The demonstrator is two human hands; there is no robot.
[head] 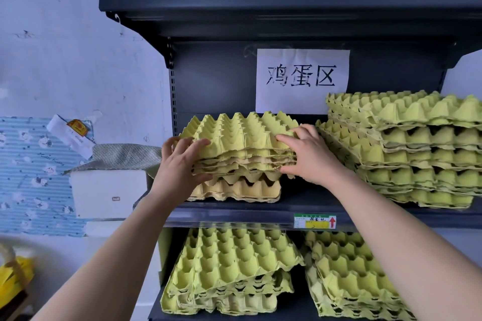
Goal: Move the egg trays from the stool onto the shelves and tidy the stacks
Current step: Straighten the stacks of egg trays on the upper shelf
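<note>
As left hand (180, 164), right hand (310, 154) clamp it — tray stack (242, 143) sits between fingers (201, 143).

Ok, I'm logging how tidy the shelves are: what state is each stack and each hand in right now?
base trays: flat on the upper shelf.
top trays: held on the base trays, edges uneven.
left hand: grips the top trays' left end.
right hand: grips their right end.
upper right stack: tall, layers offset.
lower left stack: top trays skewed.
lower right stack: leaning, uneven.
</note>
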